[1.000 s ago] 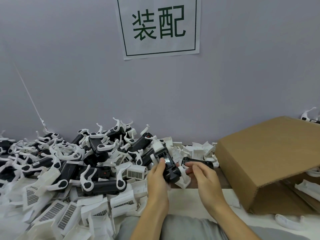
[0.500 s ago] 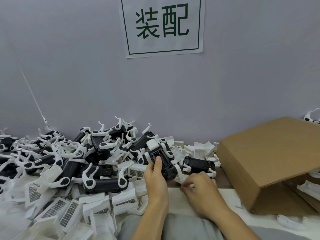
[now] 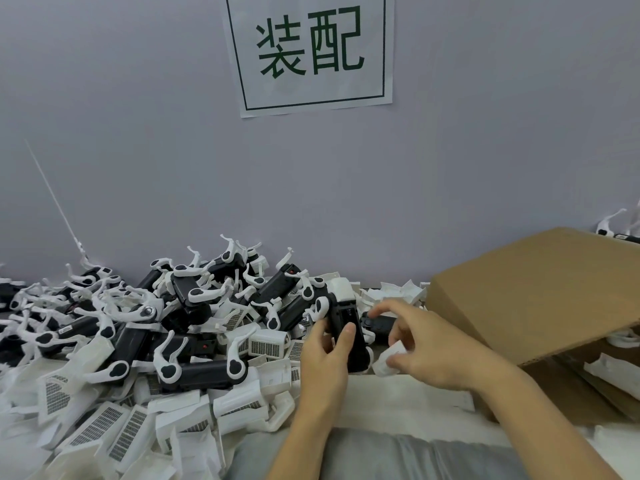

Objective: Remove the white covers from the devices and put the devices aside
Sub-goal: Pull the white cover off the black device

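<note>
A head-worn camera looks down at a person's two bare hands working at a cluttered worktop (image 3: 408, 400) against a plain grey wall. The left hand (image 3: 325, 358) grips a black device (image 3: 346, 327) upright at the centre, fingers (image 3: 347, 336) and thumb curled round its body; a white cover (image 3: 341, 288) sits on the device's far end. The right hand (image 3: 429, 344), just beside it, pinches a small white piece (image 3: 388, 362) between thumb and curled fingers, with the index finger stretched out toward the device; whether this piece is a cover just freed cannot be told. A second black device (image 3: 379, 322) lies on the worktop just behind the hands. To the left a large pile of devices (image 3: 194, 306), black bodies with white curved arms, mixes with loose white covers (image 3: 114, 427) that spill toward the near edge. An open cardboard box (image 3: 533, 292) stands to the right, with white parts visible inside its lower opening. A paper sign (image 3: 310, 51) with green Chinese characters hangs on the wall. The step in hand appears to be stripping white parts from the held device. Next, the right hand likely needs to drop its piece, take hold of the cover at the far end and pull it off while the left hand holds the body firm, then the device can go aside
</note>
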### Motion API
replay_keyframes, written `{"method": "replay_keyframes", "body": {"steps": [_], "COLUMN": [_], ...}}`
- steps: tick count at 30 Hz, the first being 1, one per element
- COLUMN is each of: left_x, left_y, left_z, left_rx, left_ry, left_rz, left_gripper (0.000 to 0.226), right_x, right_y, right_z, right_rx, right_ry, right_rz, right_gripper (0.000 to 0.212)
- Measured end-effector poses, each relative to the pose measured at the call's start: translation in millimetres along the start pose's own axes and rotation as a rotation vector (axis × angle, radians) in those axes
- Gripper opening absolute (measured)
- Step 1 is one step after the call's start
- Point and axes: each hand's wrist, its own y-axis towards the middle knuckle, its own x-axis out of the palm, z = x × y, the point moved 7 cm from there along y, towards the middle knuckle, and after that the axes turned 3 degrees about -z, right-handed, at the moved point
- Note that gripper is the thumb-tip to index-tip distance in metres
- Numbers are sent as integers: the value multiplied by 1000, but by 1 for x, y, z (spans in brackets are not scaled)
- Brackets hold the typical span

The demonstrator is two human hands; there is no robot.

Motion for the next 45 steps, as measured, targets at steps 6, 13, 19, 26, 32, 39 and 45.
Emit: {"method": "replay_keyframes", "body": {"steps": [6, 13, 19, 26, 32, 39, 45], "left_x": [14, 20, 16, 20, 19, 18, 6], "left_y": [-1, -2, 1, 0, -3, -3, -2], "left_z": [-3, -5, -11, -9, -4, -2, 0], "left_rx": [30, -57, -70, -67, -31, -34, 19], "left_ry": [78, 1, -13, 2, -33, -83, -86], "left_rz": [-125, -174, -135, -182, -161, -149, -43], "left_gripper": [13, 33, 25, 25, 23, 21, 21], "right_x": [-10, 8, 13, 14, 18, 21, 21], "right_y": [0, 5, 6, 3, 1, -4, 1], "right_z": [-15, 3, 8, -4, -9, -11, -6], "right_rx": [-147, -39, 29, -16, -35, -69, -124], "right_ry": [151, 520, 474, 362, 281, 254, 467], "right_rz": [338, 588, 608, 637, 675, 746, 671], "right_gripper": [58, 55, 45, 43, 34, 24, 6]}}
